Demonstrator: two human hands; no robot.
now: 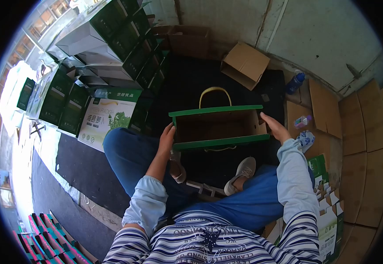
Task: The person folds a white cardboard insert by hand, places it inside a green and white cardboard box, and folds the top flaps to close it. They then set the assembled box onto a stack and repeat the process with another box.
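A green box (221, 141) with an open side facing up and a brown cardboard inside is held between both hands above the black mat. A yellow rope handle arches from its far edge, and a bit of cord shows below the near edge. My left hand (167, 137) presses on the box's left end. At the right end my right hand (274, 126) grips the side, its fingers partly hidden by the box.
Stacked green boxes (116, 42) rise at the upper left, beside a white-and-green printed box (105, 121). An open brown carton (245, 64), a blue bottle (295, 83) and a small clear bottle (302, 122) lie ahead and right. Brown cartons (365, 176) line the right side.
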